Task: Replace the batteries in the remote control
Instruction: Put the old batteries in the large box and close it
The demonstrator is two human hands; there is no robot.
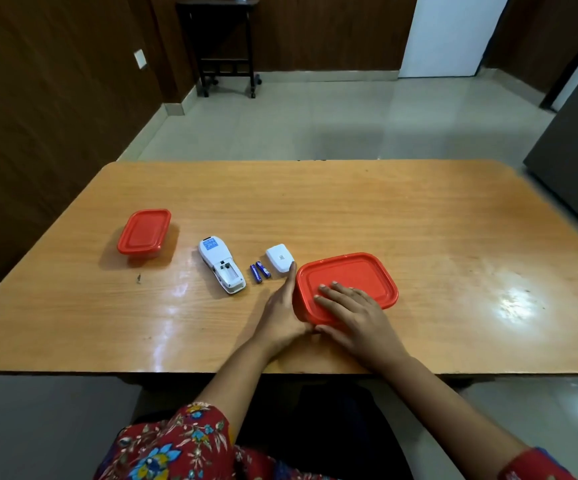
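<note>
status: remote (221, 266) lies face down on the table (419, 220), left of centre, back cover off. the bay looks empty from here, though it's small in frame. cover (279, 258) lies flat to its right, and two blue batteries (259, 271) sit side by side between remote and cover, touching neither.

hands: both on the big box (357, 275), the red-lidded one just right of the cover. left hand (280, 308) is flat against the box's left wall, fingers straight, fingertip close to the cover. right hand (353, 315) is palm down on the lid, fingers spread and flat, thumb at the near edge. neither is wrapped round anything; it's more a brace than a grip. lid on, and i can't tell if a corner is lifted.

small box (144, 231), also red-lidded and closed, is well off to the left, untouched.

progress, my read: cover removal done, cells out probably done. can't tell if the loose pair is old or new. my guess is the boxes hold spares or take the spent cells.

left: open box, get the right pair, seat them with polarity correct, refit cover.
</note>
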